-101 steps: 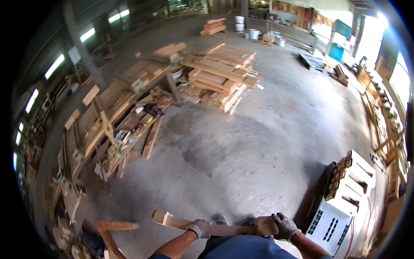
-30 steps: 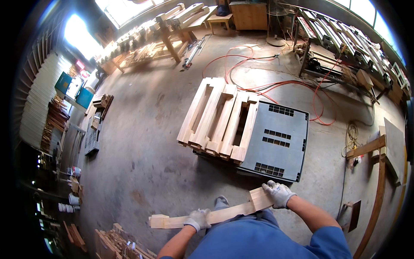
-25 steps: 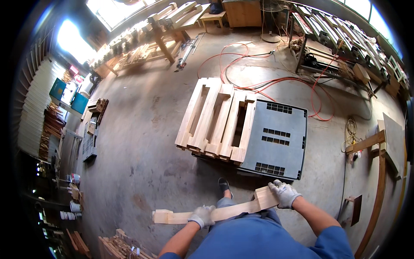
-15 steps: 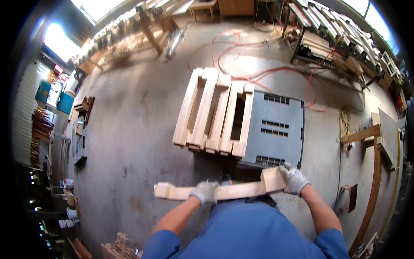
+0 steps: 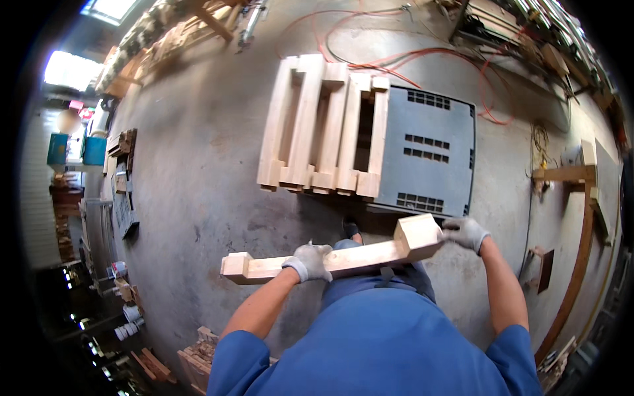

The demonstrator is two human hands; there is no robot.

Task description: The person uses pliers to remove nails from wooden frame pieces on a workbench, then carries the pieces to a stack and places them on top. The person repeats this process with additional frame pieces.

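Across the front of my body lies a pale wooden beam [image 5: 360,257] with a block at each end, tilted so its right end is farther from me. My gloved left hand [image 5: 309,263] is closed around it, left of its middle. My gloved right hand [image 5: 466,235] is beside the right end block, fingers stretched toward its end face; whether the fingertips touch it I cannot tell. Ahead, several similar wooden pieces [image 5: 304,125] with end blocks lie side by side on the left part of a grey plastic pallet [image 5: 429,181].
Orange and dark hoses [image 5: 456,53] wind over the concrete floor [image 5: 191,178] beyond the pallet. Loaded racks line the far side. To the right stands a wooden frame [image 5: 561,174]; a dark pallet [image 5: 122,204] lies at the left. A box of wood offcuts [image 5: 198,356] is at lower left.
My right hand has loosened from the right end block and shifted slightly right. The beam has tilted, its right end moving away from me. The view has shifted, with the pallet appearing higher.
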